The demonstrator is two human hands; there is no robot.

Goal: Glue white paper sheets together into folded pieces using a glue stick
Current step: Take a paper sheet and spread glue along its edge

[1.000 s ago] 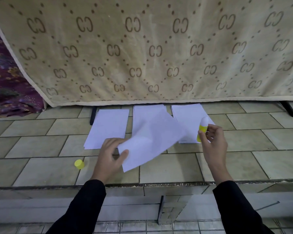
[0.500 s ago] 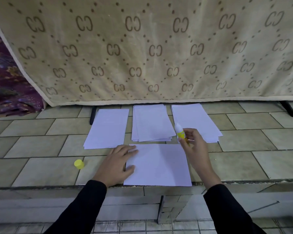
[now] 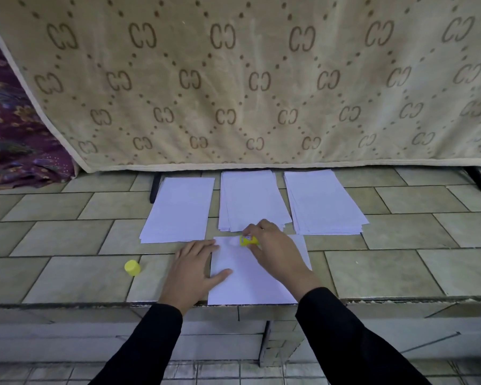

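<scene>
A single white sheet (image 3: pixel 250 282) lies flat at the front edge of the tiled ledge. My left hand (image 3: pixel 195 269) rests flat on its left edge, fingers straight, thumb on the paper. My right hand (image 3: pixel 275 245) grips a yellow glue stick (image 3: pixel 247 240) and holds its tip against the sheet's far left corner. Behind lie three lots of white paper: a left sheet (image 3: pixel 178 209), a middle stack (image 3: pixel 252 198) and a right stack (image 3: pixel 322 201). The yellow glue cap (image 3: pixel 132 267) stands on the tiles to the left.
A beige patterned mattress (image 3: pixel 233 79) leans upright along the back of the tiled ledge (image 3: pixel 400 262). Purple fabric (image 3: pixel 14 140) sits at the far left. The ledge's front edge drops to a lower tiled floor. Black legs show behind the papers.
The sheet that my left hand held in the air now lies flat on the ledge. My right hand has brought the glue stick down and left onto its far corner.
</scene>
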